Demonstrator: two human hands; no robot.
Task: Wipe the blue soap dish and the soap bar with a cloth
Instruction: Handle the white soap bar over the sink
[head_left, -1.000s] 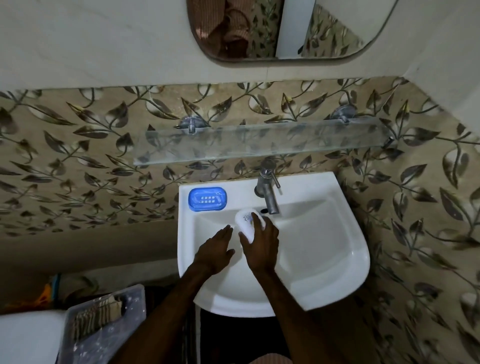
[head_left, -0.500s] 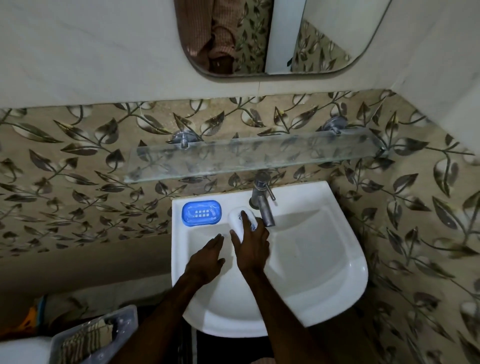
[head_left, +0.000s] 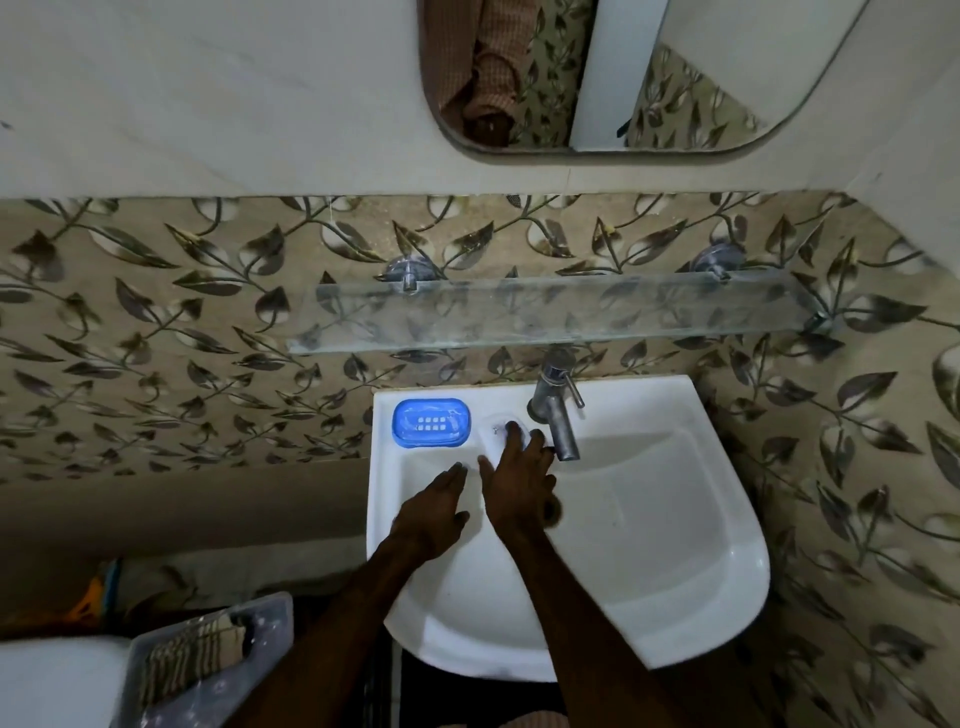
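The blue soap dish stands empty on the back left rim of the white sink. Just to its right the white soap bar lies on the rim beside the tap. My right hand covers the bar, its fingers laid over the top and closed on it, hiding most of it. My left hand hovers flat over the basin's left side with fingers apart, holding nothing. A striped cloth lies in a clear plastic bin at the lower left, away from both hands.
A steel tap juts over the basin right beside my right hand. A glass shelf runs along the leaf-patterned wall above the sink, with a mirror higher up. The clear bin sits below the sink's left side.
My right hand carried the soap bar from over the basin back to the rim beside the blue dish. My left hand stayed flat over the basin. The camera tilted down.
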